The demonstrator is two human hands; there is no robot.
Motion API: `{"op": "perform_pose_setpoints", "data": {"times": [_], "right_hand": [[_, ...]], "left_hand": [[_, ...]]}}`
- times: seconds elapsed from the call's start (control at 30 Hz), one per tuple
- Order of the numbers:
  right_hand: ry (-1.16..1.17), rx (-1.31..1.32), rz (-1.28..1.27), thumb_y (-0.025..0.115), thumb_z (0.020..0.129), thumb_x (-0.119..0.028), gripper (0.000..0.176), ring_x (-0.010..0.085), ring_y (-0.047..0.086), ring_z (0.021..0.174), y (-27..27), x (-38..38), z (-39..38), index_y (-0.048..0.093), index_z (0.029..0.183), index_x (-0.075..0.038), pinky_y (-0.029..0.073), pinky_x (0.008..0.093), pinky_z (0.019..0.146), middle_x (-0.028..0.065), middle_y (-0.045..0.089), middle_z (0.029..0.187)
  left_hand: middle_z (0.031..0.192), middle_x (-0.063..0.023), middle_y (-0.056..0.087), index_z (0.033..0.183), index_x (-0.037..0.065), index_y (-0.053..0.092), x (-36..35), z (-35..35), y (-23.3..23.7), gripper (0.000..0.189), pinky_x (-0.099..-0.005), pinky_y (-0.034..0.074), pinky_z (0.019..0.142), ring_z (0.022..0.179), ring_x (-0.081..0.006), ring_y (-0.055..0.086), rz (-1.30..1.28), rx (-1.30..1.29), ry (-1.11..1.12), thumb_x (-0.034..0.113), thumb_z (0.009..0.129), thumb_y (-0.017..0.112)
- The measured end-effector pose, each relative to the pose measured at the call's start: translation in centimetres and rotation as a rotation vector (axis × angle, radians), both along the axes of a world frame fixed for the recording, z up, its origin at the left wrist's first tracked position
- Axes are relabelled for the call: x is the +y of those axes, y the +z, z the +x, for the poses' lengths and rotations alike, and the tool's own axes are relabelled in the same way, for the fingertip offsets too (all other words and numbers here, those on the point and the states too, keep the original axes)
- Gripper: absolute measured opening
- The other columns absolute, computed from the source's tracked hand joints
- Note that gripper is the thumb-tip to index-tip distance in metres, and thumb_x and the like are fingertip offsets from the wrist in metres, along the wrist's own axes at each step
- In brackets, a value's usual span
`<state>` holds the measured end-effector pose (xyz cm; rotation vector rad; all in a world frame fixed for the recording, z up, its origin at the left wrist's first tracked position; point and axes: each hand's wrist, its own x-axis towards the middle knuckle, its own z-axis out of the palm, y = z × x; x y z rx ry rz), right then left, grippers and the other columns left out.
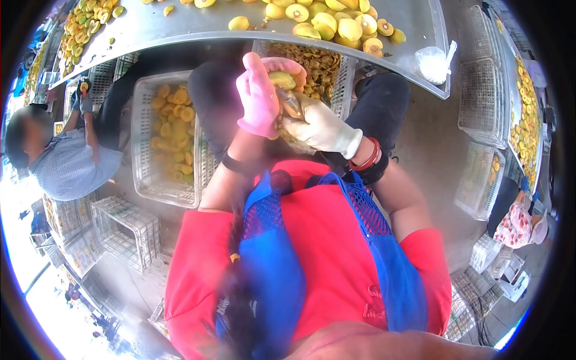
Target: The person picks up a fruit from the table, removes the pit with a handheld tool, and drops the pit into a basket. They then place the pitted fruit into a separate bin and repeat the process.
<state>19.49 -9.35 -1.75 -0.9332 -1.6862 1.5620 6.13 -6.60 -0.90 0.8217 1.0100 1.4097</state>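
My left hand (259,99), in a pink glove, holds a yellow-green fruit (282,80) against its palm, fingers pointing up. My right hand (324,127), in a whitish glove, is closed around a small metal-tipped tool (290,104) that touches or nearly touches the fruit. The kind of tool is hard to make out. Both hands are close together above my lap. Behind them a crate (344,90) holds many brownish pieces or peelings (312,63). Above is a metal table (198,24) with yellow fruit halves (350,29).
A crate (141,141) of yellow fruit pieces is at my left, with an empty crate (126,231) below it. A tied plastic bag (432,64) lies at the table's right corner. A co-worker (78,162) sits at left, another person (516,225) at right. Crates (480,102) stand at right.
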Motion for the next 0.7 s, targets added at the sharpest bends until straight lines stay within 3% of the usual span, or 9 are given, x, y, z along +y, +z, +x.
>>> {"op": "perform_pose_setpoints", "data": {"times": [0.07, 0.17, 0.23, 0.3, 0.37, 0.47, 0.53, 0.67, 0.7], "right_hand": [[0.051, 0.018, -0.089, 0.060, 0.088, -0.007, 0.031, 0.0375, 0.063, 0.099, -0.4, 0.1, 0.3, 0.056, 0.118, -0.001, 0.049, 0.0413, 0.087, 0.0227, 0.064, 0.105], [-0.100, -0.266, 0.127, 0.059, 0.088, -0.007, 0.028, 0.0363, 0.065, 0.088, -1.2, -0.6, -0.1, 0.054, 0.115, -0.001, 0.051, 0.0418, 0.080, 0.0213, 0.066, 0.096], [-0.095, -0.067, 0.301, 0.058, 0.089, -0.007, 0.023, 0.0296, 0.063, 0.071, -1.6, 0.1, -0.5, 0.053, 0.111, -0.002, 0.050, 0.0389, 0.066, 0.0153, 0.064, 0.084], [-0.027, 0.078, 0.073, 0.057, 0.090, -0.008, 0.017, 0.0219, 0.057, 0.057, -1.3, 0.0, -0.4, 0.051, 0.106, -0.004, 0.046, 0.0350, 0.054, 0.0086, 0.059, 0.073], [0.114, 0.158, -0.548, 0.056, 0.091, -0.008, 0.011, 0.0130, 0.048, 0.046, -0.1, -0.2, 0.6, 0.050, 0.100, -0.006, 0.039, 0.0302, 0.043, 0.0013, 0.052, 0.065], [0.201, 0.225, -0.556, 0.054, 0.091, -0.009, 0.007, 0.0063, 0.042, 0.044, -1.3, -0.2, 1.0, 0.050, 0.097, -0.009, 0.034, 0.0249, 0.041, -0.0034, 0.047, 0.066], [0.168, 0.097, -0.455, 0.054, 0.091, -0.009, 0.005, 0.0063, 0.043, 0.047, -0.5, -0.2, 1.1, 0.051, 0.095, -0.009, 0.035, 0.0251, 0.043, -0.0032, 0.048, 0.066], [0.234, 0.040, -0.379, 0.055, 0.092, -0.010, 0.005, 0.0048, 0.044, 0.054, -2.0, -0.7, 0.9, 0.051, 0.093, -0.009, 0.036, 0.0232, 0.047, -0.0037, 0.047, 0.067], [0.208, 0.040, -0.374, 0.057, 0.092, -0.010, 0.005, 0.0048, 0.044, 0.056, -1.5, -0.8, 0.9, 0.052, 0.093, -0.008, 0.037, 0.0235, 0.049, -0.0040, 0.047, 0.069]], "left_hand": [[0.073, -0.0138, 0.068, 0.083, -0.004, 0.067, -0.1, -0.1, -0.1, 0.076, -0.0310, 0.052, 0.064, 0.064, -0.0202, 0.062, 0.021, 0.002, -0.007, 0.061, 0.102, 0.033], [0.075, -0.0139, 0.068, 0.083, -0.004, 0.067, 0.0, 0.3, 0.2, 0.074, -0.0314, 0.052, 0.064, 0.065, -0.0206, 0.063, -0.006, -0.054, -0.004, 0.059, 0.102, 0.035], [0.076, -0.0140, 0.068, 0.083, -0.004, 0.067, 0.0, 0.4, 0.1, 0.071, -0.0317, 0.052, 0.064, 0.065, -0.0210, 0.063, -0.009, -0.079, 0.010, 0.057, 0.103, 0.035], [0.076, -0.0143, 0.068, 0.082, -0.004, 0.067, -0.1, 0.1, -0.6, 0.068, -0.0321, 0.052, 0.064, 0.066, -0.0213, 0.063, 0.104, -0.050, -0.044, 0.053, 0.104, 0.035], [0.077, -0.0146, 0.068, 0.082, -0.004, 0.066, 0.1, -0.4, -0.8, 0.066, -0.0327, 0.052, 0.064, 0.066, -0.0215, 0.063, 0.182, -0.033, -0.135, 0.050, 0.105, 0.035], [0.077, -0.0150, 0.068, 0.082, -0.004, 0.066, 0.8, -1.6, -0.8, 0.065, -0.0334, 0.053, 0.064, 0.067, -0.0217, 0.063, 0.236, -0.028, -0.299, 0.047, 0.106, 0.035], [0.078, -0.0153, 0.069, 0.081, -0.004, 0.066, 0.9, -1.8, -1.1, 0.064, -0.0335, 0.053, 0.064, 0.067, -0.0218, 0.064, 0.252, -0.056, -0.355, 0.046, 0.107, 0.035], [0.085, -0.0153, 0.069, 0.083, -0.005, 0.065, 0.4, -1.5, -0.9, 0.052, -0.0319, 0.053, 0.066, 0.071, -0.0201, 0.064, 0.349, 0.207, -0.326, 0.033, 0.107, 0.039], [0.090, -0.0141, 0.070, 0.088, -0.005, 0.067, 0.8, -1.8, -1.2, 0.048, -0.0313, 0.055, 0.070, 0.075, -0.0196, 0.066, 0.311, 0.119, -0.423, 0.032, 0.107, 0.041]]}}
